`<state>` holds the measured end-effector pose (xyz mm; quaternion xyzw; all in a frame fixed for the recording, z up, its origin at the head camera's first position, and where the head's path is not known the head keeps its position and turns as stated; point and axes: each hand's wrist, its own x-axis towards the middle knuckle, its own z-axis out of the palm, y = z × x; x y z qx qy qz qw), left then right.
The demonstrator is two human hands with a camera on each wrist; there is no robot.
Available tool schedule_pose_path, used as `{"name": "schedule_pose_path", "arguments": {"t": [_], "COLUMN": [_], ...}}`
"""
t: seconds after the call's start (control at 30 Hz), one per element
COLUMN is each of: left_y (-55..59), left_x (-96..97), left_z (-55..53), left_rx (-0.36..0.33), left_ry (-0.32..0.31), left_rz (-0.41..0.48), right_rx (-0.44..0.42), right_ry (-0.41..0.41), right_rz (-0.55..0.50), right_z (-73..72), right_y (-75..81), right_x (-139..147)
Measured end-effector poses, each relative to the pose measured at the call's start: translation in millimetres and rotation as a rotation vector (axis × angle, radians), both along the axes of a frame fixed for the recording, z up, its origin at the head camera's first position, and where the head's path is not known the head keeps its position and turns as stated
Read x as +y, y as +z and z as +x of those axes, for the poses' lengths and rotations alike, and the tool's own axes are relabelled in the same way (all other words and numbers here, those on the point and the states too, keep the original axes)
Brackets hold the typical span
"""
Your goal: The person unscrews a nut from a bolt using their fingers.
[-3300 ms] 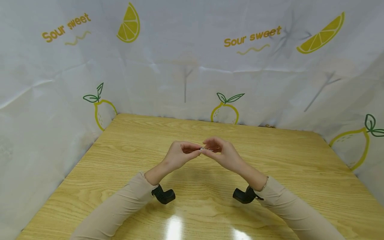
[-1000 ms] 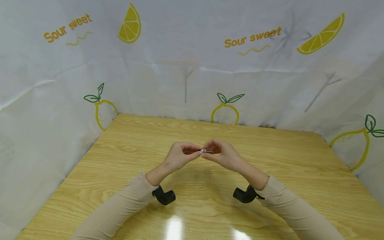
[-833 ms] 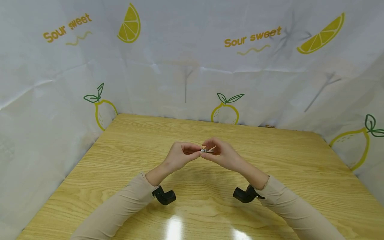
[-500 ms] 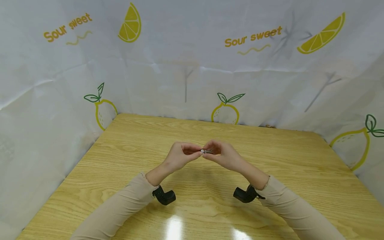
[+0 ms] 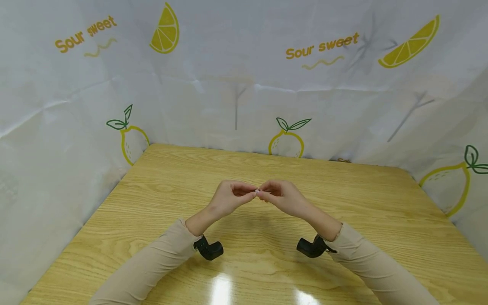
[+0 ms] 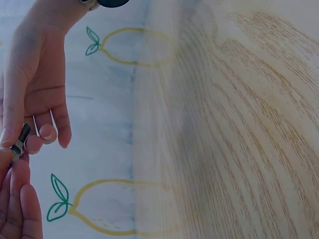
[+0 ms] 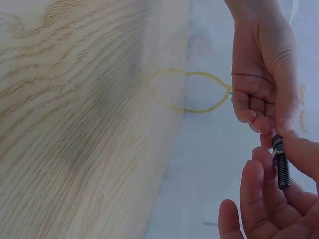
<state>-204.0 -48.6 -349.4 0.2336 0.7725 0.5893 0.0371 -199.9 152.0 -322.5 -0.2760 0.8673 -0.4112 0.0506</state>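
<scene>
A small dark metal bolt (image 7: 283,174) is held in the air between both hands, its threaded shaft pointing toward the right palm. Near its other end sits a shiny nut (image 7: 277,148). My left hand (image 5: 223,198) pinches that end of the bolt between thumb and fingertips. My right hand (image 5: 288,197) has its thumb and forefinger on the nut, and its remaining fingers are loosely bent beneath. In the head view the fingertips meet and hide most of the bolt. The left wrist view shows the threaded bolt (image 6: 24,133) beside the fingertips.
Below the hands lies a wood-grain table (image 5: 183,169). A white cloth (image 5: 213,106) with lemon prints stands behind and beside it. Black wrist-worn pieces are strapped at the left cuff (image 5: 209,249) and the right cuff (image 5: 311,248).
My right fingers, parted around the bolt earlier with its shaft showing, have closed in, and the thumb now covers most of the shaft in the head view. The left hand stays nearly still.
</scene>
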Motion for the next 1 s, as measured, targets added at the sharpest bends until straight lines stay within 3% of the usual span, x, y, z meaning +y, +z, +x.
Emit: {"name": "schedule_pose_path", "arguments": {"t": [0.2, 0.47, 0.7, 1.0], "left_y": [-0.4, -1.8, -1.7, -1.2], "left_x": [-0.2, -1.6, -1.1, -1.6], "left_z": [-0.7, -1.4, -1.1, -0.6], "left_rx": [-0.005, -0.003, 0.002, 0.002], "left_ry": [0.006, -0.003, 0.003, 0.0], "left_rz": [0.005, 0.001, 0.011, 0.02], "right_rx": [0.024, -0.037, 0.014, -0.016], "right_ry": [-0.008, 0.021, -0.01, 0.016], "right_rz": [-0.052, 0.014, -0.027, -0.043], "right_z": [-0.2, -1.2, 0.1, 0.0], "right_y": [-0.9, -1.5, -1.7, -1.4], "right_x": [-0.8, -0.1, -1.6, -0.6]}}
